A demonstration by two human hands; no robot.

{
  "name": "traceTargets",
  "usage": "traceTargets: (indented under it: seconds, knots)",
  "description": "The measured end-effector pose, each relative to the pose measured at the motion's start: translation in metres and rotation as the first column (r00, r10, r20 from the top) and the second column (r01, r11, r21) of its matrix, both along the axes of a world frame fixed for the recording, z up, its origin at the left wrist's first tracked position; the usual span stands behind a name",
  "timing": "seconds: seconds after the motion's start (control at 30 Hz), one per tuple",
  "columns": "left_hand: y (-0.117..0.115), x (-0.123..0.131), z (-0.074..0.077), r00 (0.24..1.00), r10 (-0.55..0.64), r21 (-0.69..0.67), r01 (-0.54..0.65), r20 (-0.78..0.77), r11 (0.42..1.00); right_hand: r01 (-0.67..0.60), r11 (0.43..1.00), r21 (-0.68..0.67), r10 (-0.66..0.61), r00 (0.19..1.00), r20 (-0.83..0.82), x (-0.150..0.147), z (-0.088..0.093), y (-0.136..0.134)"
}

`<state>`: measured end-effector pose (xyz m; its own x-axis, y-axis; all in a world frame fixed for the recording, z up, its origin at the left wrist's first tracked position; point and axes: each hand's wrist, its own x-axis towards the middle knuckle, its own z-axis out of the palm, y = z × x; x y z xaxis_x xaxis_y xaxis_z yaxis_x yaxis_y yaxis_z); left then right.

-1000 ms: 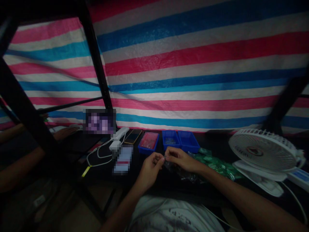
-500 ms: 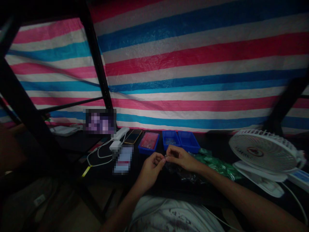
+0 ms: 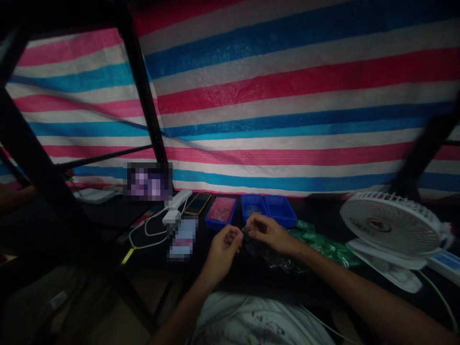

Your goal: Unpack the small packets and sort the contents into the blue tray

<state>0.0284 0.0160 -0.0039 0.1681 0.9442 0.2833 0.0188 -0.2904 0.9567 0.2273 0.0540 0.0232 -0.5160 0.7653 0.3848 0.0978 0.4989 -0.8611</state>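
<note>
Just nearer us than the red-lined blue tray [image 3: 217,224], our left hand [image 3: 223,247] curls its fingers, hiding its palm. To the tray's right, whatever lies at the fingertips of our right hand [image 3: 269,233] is too small and dark for us to tell, as are the tiny pieces [image 3: 254,210] in the bin. Farther right, our forearm [image 3: 323,269] covers part of the green plastic [image 3: 328,248]. Left of the tray, coarse blocks blur a screen [image 3: 149,182] and a pale slip [image 3: 184,238]; far left, another person's arm [image 3: 17,196] is edge-cropped.
</note>
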Motion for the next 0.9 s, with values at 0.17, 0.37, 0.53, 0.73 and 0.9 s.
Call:
traceTargets:
  seconds: [0.17, 0.37, 0.53, 0.73, 0.9]
  knots:
    - [0.0002, 0.0006, 0.0041, 0.999, -0.002, -0.002, 0.002, 0.043, 1.000, 0.008, 1.000, 0.007, -0.008, 0.999, 0.042, 0.0015, -0.0006, -0.0007]
    - [-0.0003, 0.0004, 0.0038, 0.994, -0.060, -0.003, 0.060, 0.090, 0.998, 0.021, 1.000, 0.010, -0.021, 0.999, 0.027, 0.0014, -0.0060, 0.0012]
    - [-0.0015, 0.0005, 0.0055, 0.991, -0.064, -0.024, 0.067, 0.119, 0.997, 0.073, 0.995, 0.065, -0.073, 0.997, -0.006, 0.0015, -0.0033, 0.0012]
    - [0.0004, -0.0007, 0.0029, 0.990, -0.062, -0.037, 0.068, 0.130, 0.997, 0.126, 0.986, 0.110, -0.133, 0.989, 0.065, 0.0030, -0.0006, 0.0019]
    - [0.0012, -0.0011, 0.0028, 0.991, -0.042, -0.040, 0.047, 0.129, 0.998, 0.122, 0.992, 0.024, -0.123, 0.991, 0.047, 0.0030, -0.0031, 0.0031]
